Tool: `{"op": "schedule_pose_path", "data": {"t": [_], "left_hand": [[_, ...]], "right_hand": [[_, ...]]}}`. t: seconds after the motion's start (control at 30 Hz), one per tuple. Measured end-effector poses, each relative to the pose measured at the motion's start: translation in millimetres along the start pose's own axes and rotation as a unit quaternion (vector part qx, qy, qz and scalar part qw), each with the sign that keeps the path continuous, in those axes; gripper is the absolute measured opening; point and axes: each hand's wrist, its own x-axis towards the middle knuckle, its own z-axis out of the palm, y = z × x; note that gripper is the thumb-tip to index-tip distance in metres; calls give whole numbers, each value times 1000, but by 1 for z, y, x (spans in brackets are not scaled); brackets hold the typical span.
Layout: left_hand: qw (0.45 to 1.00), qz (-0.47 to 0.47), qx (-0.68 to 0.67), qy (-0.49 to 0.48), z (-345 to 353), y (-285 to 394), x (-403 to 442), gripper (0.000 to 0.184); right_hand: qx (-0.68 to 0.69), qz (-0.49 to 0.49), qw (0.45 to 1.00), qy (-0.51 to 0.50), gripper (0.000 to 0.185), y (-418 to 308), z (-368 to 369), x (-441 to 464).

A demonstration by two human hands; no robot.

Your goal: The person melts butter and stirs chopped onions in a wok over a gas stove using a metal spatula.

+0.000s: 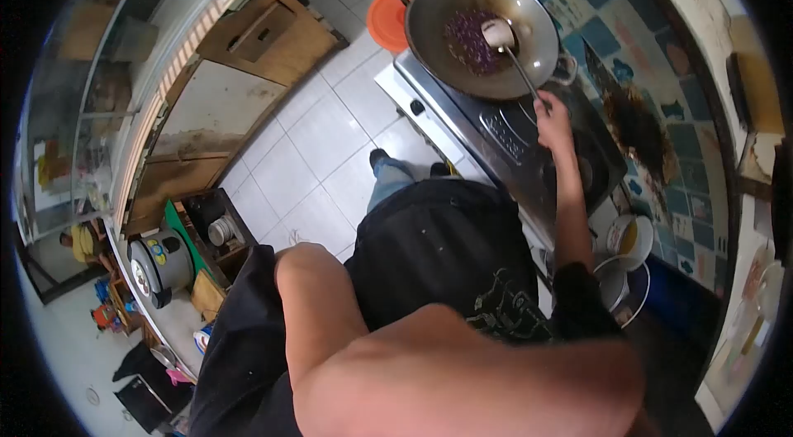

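Note:
My right hand (554, 121) is closed around the handle of a metal ladle (520, 68). The ladle's pale bowl rests inside a large wok (429, 53), beside small chopped purple pieces (471, 42) that look like shallots or onions. Beneath the wok is a dark-topped gas stove (516, 135). My left arm is bent across the bottom of the view; a large blurred stretch of skin, possibly my left hand (471, 379), lies close to the camera. No fingers of it can be made out.
An orange lid or basin (387, 20) is behind the wok, left of the stove. A white pail (629, 239) stands right of my right arm. At left are a rice cooker (161, 265) and a wooden cabinet (260, 32). Another person (85, 243) is far left.

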Motion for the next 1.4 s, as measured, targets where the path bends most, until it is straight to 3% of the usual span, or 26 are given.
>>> {"op": "schedule_pose_path", "data": {"t": [0.13, 0.23, 0.33, 0.57, 0.73, 0.77, 0.93, 1.0, 1.1, 1.13, 1.27, 1.37, 1.4], "left_hand": [[999, 16, 32, 29, 4, -3, -4, 16], [997, 29, 57, 51, 9, -2, -6, 15], [994, 35, 80, 68, 12, 0, -8, 14], [982, 83, 132, 111, 14, 2, -4, 14], [975, 99, 125, 156, 14, 3, 5, 14], [984, 92, 50, 145, 11, 4, 9, 11], [997, 44, -63, 17, -21, 13, 18, 6], [989, 28, -143, -33, -34, 11, 20, 6], [948, 93, -164, -257, -73, -21, 19, 30], [934, 106, -182, -288, -75, -28, 20, 36], [895, 8, -142, -423, -90, 0, 43, 34], [910, 64, -21, -409, -93, 17, 44, 29], [946, 117, 6, -301, -81, 20, 39, 21]], "right_hand": [[-83, -51, 995, 33, 29, 9, 3, 14], [-73, -70, 994, 41, 33, -14, -1, 1], [-49, 5, 999, 8, 32, -42, -3, -12], [-121, -117, 983, 66, 33, -23, 2, -1], [-150, -91, 982, 63, 36, -17, 10, -4], [-166, -46, 984, 54, 37, -36, 9, -15], [-193, -32, 978, 68, 33, -32, 22, -11], [-246, -32, 968, 27, 32, -43, 20, -5], [-290, -38, 956, 0, 30, -53, 20, 1], [-293, -36, 955, -14, 30, -59, 21, 2], [-285, -38, 958, -9, 25, -80, 20, 3], [-297, -60, 952, -29, 27, -71, 25, 12], [-307, -51, 950, -35, 26, -68, 26, 14]]}}
